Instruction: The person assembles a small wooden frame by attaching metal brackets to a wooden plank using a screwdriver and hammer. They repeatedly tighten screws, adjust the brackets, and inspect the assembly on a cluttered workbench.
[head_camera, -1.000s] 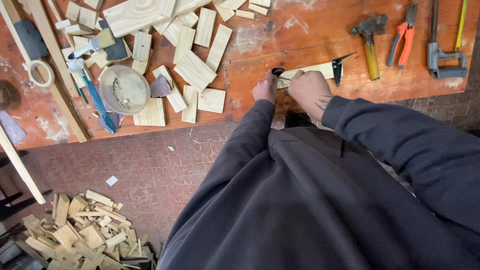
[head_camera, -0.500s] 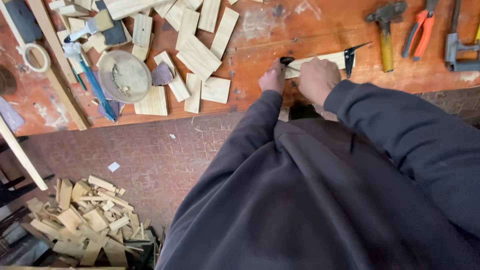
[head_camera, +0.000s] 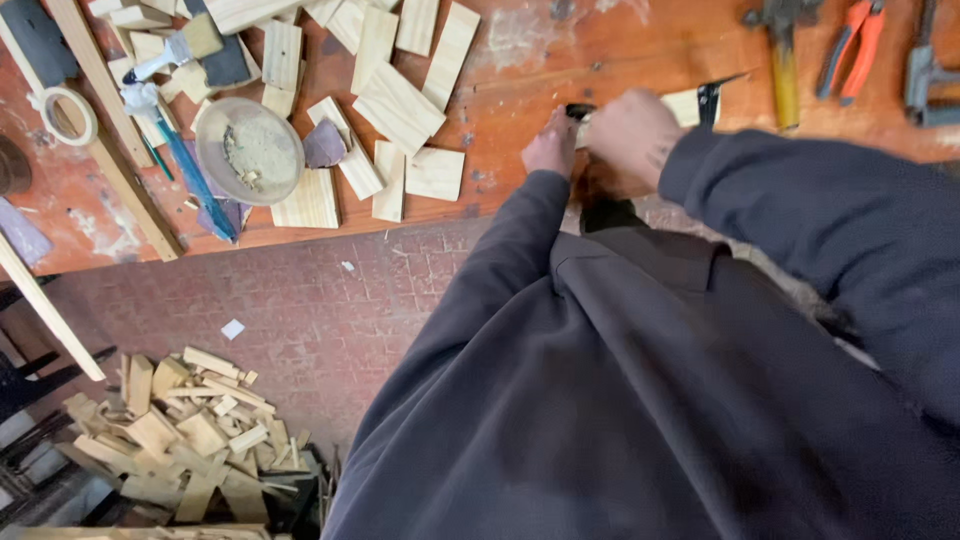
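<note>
Pressing flat, the right hand (head_camera: 632, 135) covers the pale wood strip (head_camera: 684, 106); the left hand (head_camera: 551, 145) pinches its near end.

Pine offcuts (head_camera: 398, 105), a sawdust-filled bowl (head_camera: 249, 150), a hammer (head_camera: 783, 55) and orange-handled pliers (head_camera: 848, 45) are lying on the workbench (head_camera: 620, 50).

Both hands work close together at the near edge of the orange-red counter (head_camera: 620, 60). The right hand (head_camera: 632, 135) presses on a pale wood strip (head_camera: 683, 105), and the left hand (head_camera: 552, 145) closes around a dark tool (head_camera: 579, 110) at the strip's end. Cut wood pieces (head_camera: 400, 105) and a round dish (head_camera: 249, 150) lie to the left; a hammer (head_camera: 782, 55) and orange pliers (head_camera: 850, 45) lie beyond. Wood scraps (head_camera: 185, 435) are heaped on the brick floor (head_camera: 330, 290).
</note>
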